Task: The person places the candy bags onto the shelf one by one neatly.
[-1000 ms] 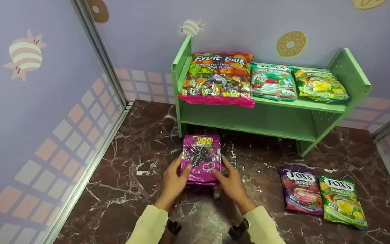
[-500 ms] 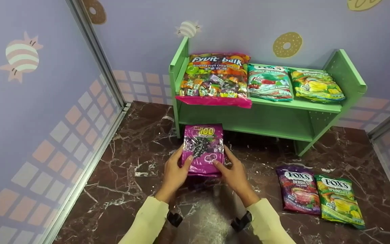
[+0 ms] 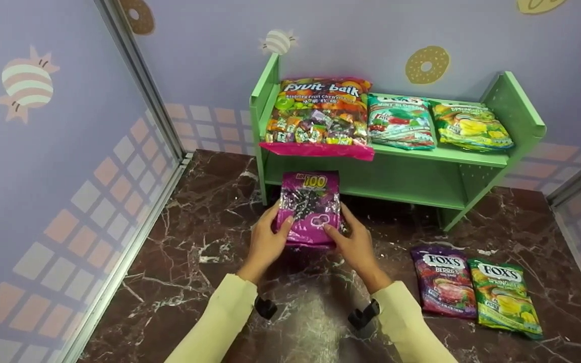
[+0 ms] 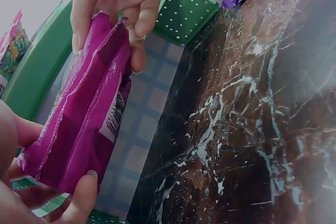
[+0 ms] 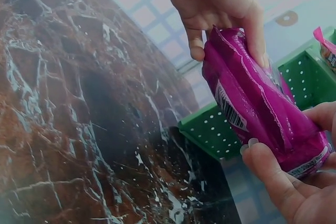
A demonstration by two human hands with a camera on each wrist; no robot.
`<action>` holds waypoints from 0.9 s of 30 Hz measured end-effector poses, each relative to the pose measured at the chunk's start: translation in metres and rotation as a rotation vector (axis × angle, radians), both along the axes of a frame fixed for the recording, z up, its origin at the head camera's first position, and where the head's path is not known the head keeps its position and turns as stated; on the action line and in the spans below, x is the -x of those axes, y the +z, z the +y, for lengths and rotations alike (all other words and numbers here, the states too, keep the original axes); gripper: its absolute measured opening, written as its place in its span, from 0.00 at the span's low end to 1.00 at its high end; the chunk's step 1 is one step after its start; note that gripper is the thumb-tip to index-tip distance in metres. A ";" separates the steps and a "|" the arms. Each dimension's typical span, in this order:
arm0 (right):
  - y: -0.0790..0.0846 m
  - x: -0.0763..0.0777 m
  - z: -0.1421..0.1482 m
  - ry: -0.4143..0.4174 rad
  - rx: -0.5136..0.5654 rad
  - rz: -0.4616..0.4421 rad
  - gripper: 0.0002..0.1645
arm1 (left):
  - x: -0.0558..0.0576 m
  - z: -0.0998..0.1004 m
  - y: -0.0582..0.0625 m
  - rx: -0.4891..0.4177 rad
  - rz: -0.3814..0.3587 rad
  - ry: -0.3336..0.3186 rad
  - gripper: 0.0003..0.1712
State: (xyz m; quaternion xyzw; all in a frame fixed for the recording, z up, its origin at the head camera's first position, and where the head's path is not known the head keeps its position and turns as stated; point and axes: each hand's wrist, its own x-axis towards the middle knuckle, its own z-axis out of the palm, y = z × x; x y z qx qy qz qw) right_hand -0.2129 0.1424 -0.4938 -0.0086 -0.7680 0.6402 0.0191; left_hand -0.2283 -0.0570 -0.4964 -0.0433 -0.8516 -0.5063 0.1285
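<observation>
Both hands hold a purple candy bag marked "LOT 100", tilted up in front of the green shelf's lower level. My left hand grips its left side with the thumb on the front; my right hand grips the right side the same way. In the left wrist view the bag's underside shows a seam and a barcode, with fingers curled beneath it. The right wrist view shows the bag pinched at both ends, above the floor.
On the green shelf, the upper level bears a large Fruit Baik bag, a mint Fox's bag and a yellow-green one. Fox's Berries and Spring Tea bags lie on the marble floor. A wall stands left.
Both hands have carried the purple candy bag forward, toward the shelf, and a little to the right. The bag's top now overlaps the lower shelf's front edge in the head view.
</observation>
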 end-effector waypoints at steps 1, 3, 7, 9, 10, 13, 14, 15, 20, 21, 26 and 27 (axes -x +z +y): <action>0.001 0.001 0.001 0.001 0.008 -0.001 0.43 | 0.002 0.001 0.001 0.005 -0.002 0.000 0.30; 0.002 0.004 0.002 -0.007 0.000 -0.004 0.43 | 0.005 0.003 0.002 0.015 -0.007 -0.002 0.30; 0.004 0.011 0.007 -0.020 -0.027 0.006 0.42 | 0.013 0.007 0.005 0.017 -0.010 -0.012 0.30; 0.005 0.014 0.009 -0.024 -0.031 0.010 0.42 | 0.016 0.010 0.008 0.015 0.000 -0.021 0.30; 0.005 0.015 0.010 -0.021 -0.018 0.009 0.42 | 0.018 0.011 0.009 0.014 0.002 -0.024 0.30; 0.006 0.020 0.013 -0.010 0.020 -0.002 0.41 | 0.024 0.014 0.012 0.013 -0.001 -0.026 0.30; 0.007 0.021 0.014 -0.008 0.035 -0.010 0.41 | 0.025 0.015 0.013 0.011 -0.008 -0.026 0.30; 0.007 0.023 0.015 -0.006 0.043 -0.015 0.41 | 0.027 0.016 0.014 0.012 -0.016 -0.023 0.30; 0.009 0.028 0.018 -0.018 0.047 -0.041 0.41 | 0.034 0.021 0.015 -0.006 -0.051 -0.025 0.30; 0.009 0.029 0.019 -0.019 0.046 -0.045 0.42 | 0.036 0.022 0.015 -0.013 -0.055 -0.027 0.30; 0.008 0.034 0.022 -0.022 0.070 -0.074 0.43 | 0.041 0.026 0.014 -0.037 -0.088 -0.020 0.30; 0.008 0.035 0.022 -0.023 0.072 -0.075 0.42 | 0.043 0.027 0.013 -0.040 -0.092 -0.016 0.29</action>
